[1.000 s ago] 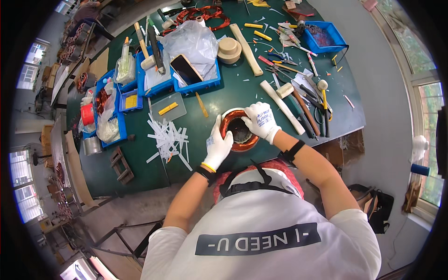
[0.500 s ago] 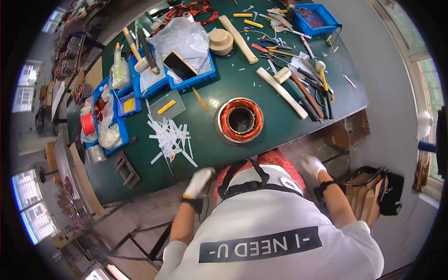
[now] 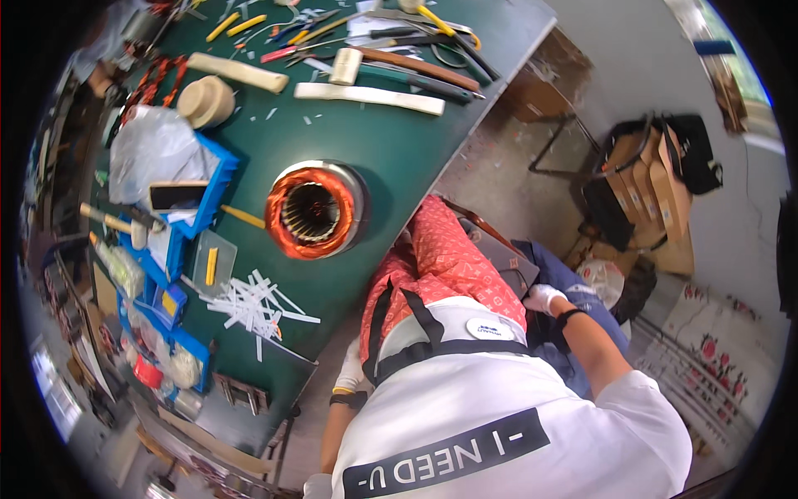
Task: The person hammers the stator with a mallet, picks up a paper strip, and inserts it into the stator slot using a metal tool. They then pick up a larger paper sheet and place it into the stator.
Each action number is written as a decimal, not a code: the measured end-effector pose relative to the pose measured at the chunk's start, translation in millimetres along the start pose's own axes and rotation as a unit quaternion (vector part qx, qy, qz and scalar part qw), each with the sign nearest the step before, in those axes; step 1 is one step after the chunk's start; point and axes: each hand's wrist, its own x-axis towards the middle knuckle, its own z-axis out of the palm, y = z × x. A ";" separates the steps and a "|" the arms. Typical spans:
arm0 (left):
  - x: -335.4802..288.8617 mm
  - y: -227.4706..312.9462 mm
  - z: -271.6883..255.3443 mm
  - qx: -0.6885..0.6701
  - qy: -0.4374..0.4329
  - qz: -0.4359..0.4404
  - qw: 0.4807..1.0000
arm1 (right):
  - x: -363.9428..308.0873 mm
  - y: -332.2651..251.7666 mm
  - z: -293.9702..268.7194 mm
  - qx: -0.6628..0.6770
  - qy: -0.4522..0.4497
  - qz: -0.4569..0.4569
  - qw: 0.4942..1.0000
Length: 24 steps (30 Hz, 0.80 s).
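**Gloved hands lowered, off the table**

The left hand (image 3: 349,368) hangs by the hip, partly hidden; the right hand (image 3: 544,299) is held out low, beside a brown bag (image 3: 503,259) and blue cloth (image 3: 559,270). I cannot tell whether either hand's fingers are spread or closed. White strips (image 3: 249,306) lie on the green table (image 3: 399,150). Its edge separates both hands from the copper-wound ring (image 3: 341,208), which rests on top, well apart from them.

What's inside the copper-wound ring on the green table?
Inside the copper-wound ring, pale ribs line the wall of a dark central opening. What lies deep in it is too dark to tell, and the ring hides the green table beneath it.
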 end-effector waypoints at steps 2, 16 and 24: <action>-18.6 21.5 5.9 0.041 0.004 -0.017 0.999 | 18.2 -14.3 0.1 0.045 0.011 0.069 0.997; -46.3 96.8 37.6 0.210 0.061 -0.124 0.968 | 122.0 -59.7 50.4 -0.154 0.019 0.003 0.988; -17.3 124.1 26.6 0.275 0.094 -0.150 0.945 | 196.4 -67.4 123.8 -0.292 -0.009 -0.106 0.950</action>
